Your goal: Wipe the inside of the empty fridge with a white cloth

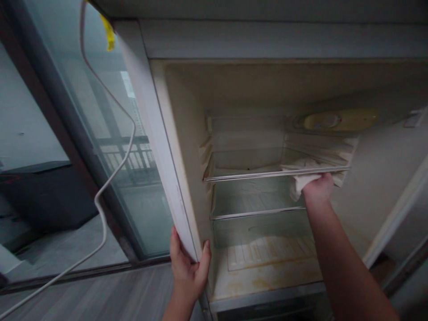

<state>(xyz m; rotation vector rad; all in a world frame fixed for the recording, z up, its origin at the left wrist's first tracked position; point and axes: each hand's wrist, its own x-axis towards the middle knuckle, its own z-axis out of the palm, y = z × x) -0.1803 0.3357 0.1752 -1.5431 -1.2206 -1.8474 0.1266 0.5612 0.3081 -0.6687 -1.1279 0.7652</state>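
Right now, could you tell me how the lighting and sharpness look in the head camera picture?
Head view: dim and bluish overall, with the fridge interior in warm shadow; the glass door at left is hazy with reflections; straight edges bow near the frame borders; the right hand on the cloth and the left hand look soft.

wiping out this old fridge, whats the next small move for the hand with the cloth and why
Probably slide the right hand and its white cloth leftward along the top glass shelf: the cloth sits only at the shelf's right front edge, while the left hand grips the fridge's side edge.
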